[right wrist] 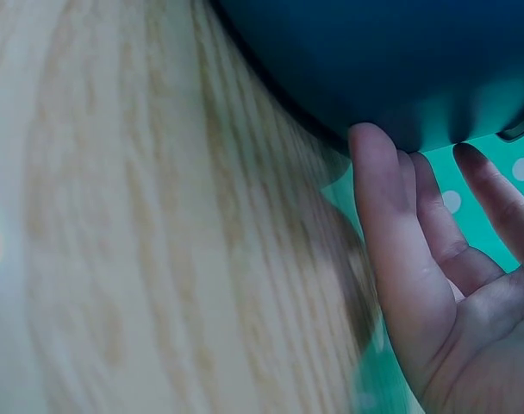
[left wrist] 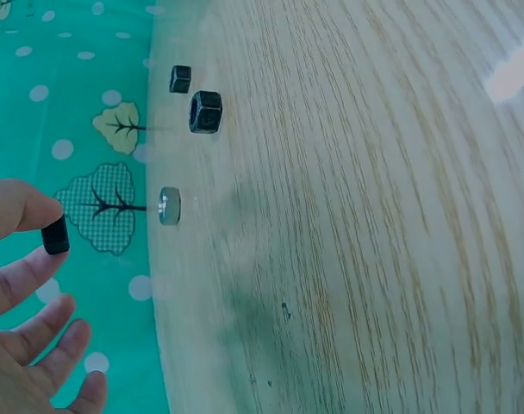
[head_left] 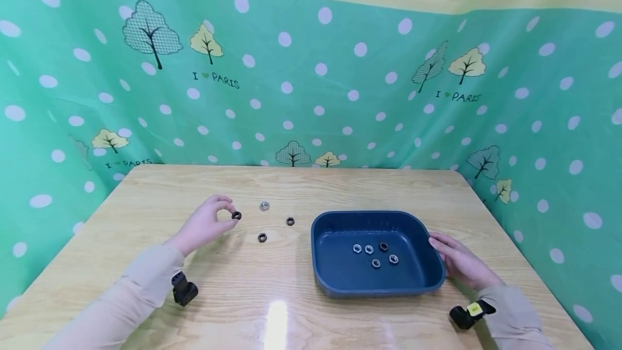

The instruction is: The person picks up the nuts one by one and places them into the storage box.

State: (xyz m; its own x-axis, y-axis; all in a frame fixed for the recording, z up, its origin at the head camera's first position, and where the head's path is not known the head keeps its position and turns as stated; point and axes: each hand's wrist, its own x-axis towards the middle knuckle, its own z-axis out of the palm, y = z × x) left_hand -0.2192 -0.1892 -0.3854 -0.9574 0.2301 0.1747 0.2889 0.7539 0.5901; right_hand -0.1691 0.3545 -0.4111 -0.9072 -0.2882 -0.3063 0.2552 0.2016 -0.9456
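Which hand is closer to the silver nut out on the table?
Left. The left hand, pinching a black nut, is just left of the silver nut; the right hand is much farther off, touching the right side of the blue tray.

Counter (head_left: 233, 307): bright; we note one white glare streak near the front.
Shadow: soft; we see it beside the left grip (head_left: 206, 224).
Right wrist view: dimmer, wood grain (right wrist: 115, 216) blurred; we log left-edge glare.
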